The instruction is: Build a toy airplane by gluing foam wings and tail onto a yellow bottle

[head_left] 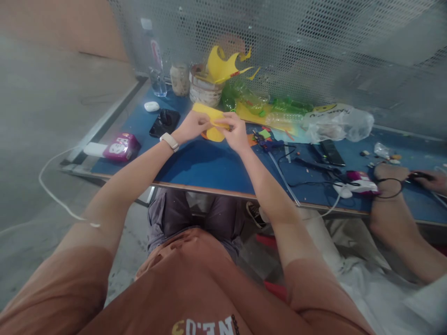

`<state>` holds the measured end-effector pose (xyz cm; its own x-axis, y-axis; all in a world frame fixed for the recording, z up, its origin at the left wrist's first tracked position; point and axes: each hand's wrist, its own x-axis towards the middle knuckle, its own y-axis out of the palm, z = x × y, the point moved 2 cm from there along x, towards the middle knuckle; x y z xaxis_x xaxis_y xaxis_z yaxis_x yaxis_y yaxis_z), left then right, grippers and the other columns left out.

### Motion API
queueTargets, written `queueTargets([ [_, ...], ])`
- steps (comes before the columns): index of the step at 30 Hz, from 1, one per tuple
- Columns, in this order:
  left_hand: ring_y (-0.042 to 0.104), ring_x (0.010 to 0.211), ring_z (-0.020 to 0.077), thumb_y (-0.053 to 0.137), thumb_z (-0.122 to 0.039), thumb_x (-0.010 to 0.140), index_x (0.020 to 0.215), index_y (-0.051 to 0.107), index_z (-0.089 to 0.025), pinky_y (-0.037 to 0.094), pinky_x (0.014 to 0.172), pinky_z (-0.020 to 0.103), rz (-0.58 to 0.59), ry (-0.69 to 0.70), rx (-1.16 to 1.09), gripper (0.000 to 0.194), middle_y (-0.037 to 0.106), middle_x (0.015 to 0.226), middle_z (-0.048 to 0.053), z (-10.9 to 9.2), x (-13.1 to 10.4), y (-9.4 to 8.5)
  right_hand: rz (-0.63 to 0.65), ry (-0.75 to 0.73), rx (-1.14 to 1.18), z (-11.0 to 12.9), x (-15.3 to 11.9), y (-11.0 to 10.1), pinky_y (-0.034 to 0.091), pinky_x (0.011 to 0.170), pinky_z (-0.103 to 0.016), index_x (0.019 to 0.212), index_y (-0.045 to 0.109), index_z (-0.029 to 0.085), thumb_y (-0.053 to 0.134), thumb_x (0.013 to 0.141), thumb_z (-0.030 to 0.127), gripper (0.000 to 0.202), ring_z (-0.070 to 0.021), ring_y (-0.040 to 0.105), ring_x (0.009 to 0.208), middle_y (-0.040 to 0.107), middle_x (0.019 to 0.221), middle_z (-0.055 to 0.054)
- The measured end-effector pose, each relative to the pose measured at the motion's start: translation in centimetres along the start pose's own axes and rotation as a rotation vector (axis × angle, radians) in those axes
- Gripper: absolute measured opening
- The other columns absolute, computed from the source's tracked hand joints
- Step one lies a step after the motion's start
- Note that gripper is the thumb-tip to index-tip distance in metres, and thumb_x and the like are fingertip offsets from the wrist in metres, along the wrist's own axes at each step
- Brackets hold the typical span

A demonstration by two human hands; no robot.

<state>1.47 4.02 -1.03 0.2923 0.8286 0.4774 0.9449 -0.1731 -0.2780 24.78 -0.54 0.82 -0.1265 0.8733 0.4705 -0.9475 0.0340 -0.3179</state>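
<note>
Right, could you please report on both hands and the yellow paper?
Left hand and right hand pinching yellow paper. Held over blue table. White basket close behind.

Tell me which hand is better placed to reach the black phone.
Likely the left hand, nearer the black phone; the right hand is farther across. Both hold yellow paper.

- Between the left hand [197,124] and right hand [234,130], above the table [195,170]: paper [208,111].
- Left of the left hand: phone [165,123], small case [152,106] beyond it.
- Farther left, nearer the body: plug block [122,147].
- Beyond the left hand: basket [205,94] with a cut sheet [223,66] in it; jar [180,80], then bottle [158,70], to its left.
- Right of the right hand: corded tool [268,143]; farther right, plastic bag [340,123].
</note>
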Motion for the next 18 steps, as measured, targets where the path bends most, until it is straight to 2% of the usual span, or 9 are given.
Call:
queueTargets([
  [2,0.055,0.074,0.0182,0.100,-0.048,0.100,0.079,0.068,-0.026,0.056,0.073,0.037,0.031,0.004,0.023,0.044,0.062,0.071,0.000,0.0,0.1,-0.1,0.017,0.000,0.000,0.2,0.0,0.1,0.062,0.144,-0.065,0.117,0.098,0.033,0.119,0.094,0.058,0.040,-0.0428,0.073,0.167,0.086,0.149,-0.011],
  [4,0.052,0.071,0.0168,0.099,-0.052,0.099,0.078,0.069,-0.026,0.050,0.068,0.035,0.070,0.006,0.035,0.045,0.064,0.072,0.001,-0.1,0.2,-0.1,0.018,0.017,0.022,0.2,0.1,0.2,0.059,0.147,-0.064,0.118,0.098,0.032,0.112,0.100,0.072,0.046,-0.0411,0.074,0.167,0.089,0.143,-0.010],
  [6,0.052,0.069,0.0163,0.099,-0.050,0.098,0.077,0.069,-0.025,0.049,0.067,0.034,0.100,0.005,0.031,0.045,0.064,0.071,0.001,-0.3,0.1,-0.1,0.014,0.047,0.065,0.0,0.2,0.3,0.059,0.147,-0.064,0.112,0.098,0.029,0.096,0.108,0.089,0.060,-0.0390,0.080,0.157,0.093,0.130,-0.010],
  [8,0.054,0.070,0.0170,0.100,-0.045,0.098,0.079,0.068,-0.025,0.053,0.070,0.035,0.106,0.001,0.018,0.042,0.062,0.070,0.000,-0.8,-0.1,0.1,0.011,0.087,0.103,-0.3,0.3,0.5,0.063,0.142,-0.064,0.105,0.097,0.027,0.090,0.106,0.099,0.072,-0.0382,0.087,0.143,0.095,0.118,-0.010],
  [11,0.056,0.074,0.0179,0.100,-0.036,0.101,0.085,0.069,-0.025,0.060,0.076,0.035,0.062,-0.019,-0.013,0.036,0.056,0.067,-0.002,-1.8,-0.5,0.3,0.012,0.108,0.137,-0.7,0.4,0.8,0.070,0.133,-0.065,0.103,0.097,0.027,0.103,0.090,0.100,0.075,-0.0396,0.090,0.132,0.096,0.110,-0.010],
  [13,0.053,0.073,0.0158,0.100,-0.031,0.100,0.085,0.067,-0.024,0.059,0.073,0.030,0.047,-0.042,-0.017,0.037,0.052,0.066,-0.004,-2.2,-0.6,0.4,0.013,0.093,0.156,-0.9,0.4,0.9,0.071,0.132,-0.064,0.100,0.097,0.027,0.109,0.082,0.099,0.075,-0.0398,0.091,0.130,0.097,0.110,-0.010],
  [18,0.041,0.065,0.0097,0.095,-0.016,0.097,0.075,0.062,-0.022,0.047,0.065,0.024,0.104,-0.067,0.012,0.040,0.051,0.066,-0.005,-2.2,-0.5,0.3,-0.010,0.095,0.169,-1.8,0.6,0.8,0.071,0.134,-0.066,0.101,0.095,0.028,0.117,0.075,0.093,0.072,-0.0399,0.092,0.130,0.098,0.115,-0.010],
])
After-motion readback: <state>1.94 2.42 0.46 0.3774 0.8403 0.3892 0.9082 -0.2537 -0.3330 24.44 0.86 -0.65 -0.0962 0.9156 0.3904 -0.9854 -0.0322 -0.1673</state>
